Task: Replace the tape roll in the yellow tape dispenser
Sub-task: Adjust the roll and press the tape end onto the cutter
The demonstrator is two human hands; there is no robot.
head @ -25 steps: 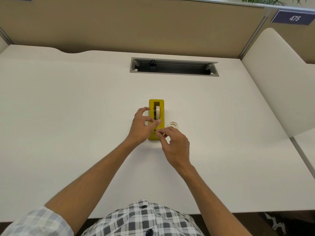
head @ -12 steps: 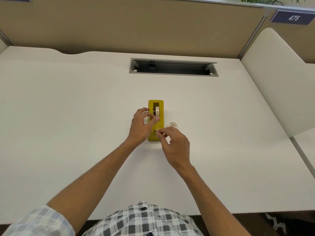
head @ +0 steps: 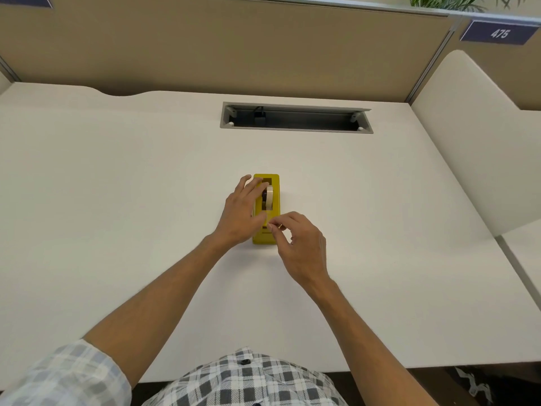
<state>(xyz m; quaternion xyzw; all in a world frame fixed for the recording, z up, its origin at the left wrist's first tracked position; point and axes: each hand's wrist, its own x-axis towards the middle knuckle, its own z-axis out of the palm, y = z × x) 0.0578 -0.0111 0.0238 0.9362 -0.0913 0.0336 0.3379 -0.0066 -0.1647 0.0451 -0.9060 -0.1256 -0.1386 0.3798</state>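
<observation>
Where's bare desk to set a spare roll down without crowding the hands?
Bare desk lies left of the left hand, also between the yellow dispenser and the cable tray, and right of the right hand. Crowded: both hands meet at the dispenser's near end.

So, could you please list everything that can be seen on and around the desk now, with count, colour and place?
tape dispenser: one, yellow, middle of the desk, lengthwise away from the person
tape roll: one, cream, seated upright in the dispenser
desk: one, off-white
cable tray: one, grey, set into the desk's far part
partition: one, tan, behind the desk
sign: one, dark blue, reads 475, upper right
left hand: one, resting on the dispenser's left side
right hand: one, pinching at the dispenser's near end; what it pinches is unclear
</observation>
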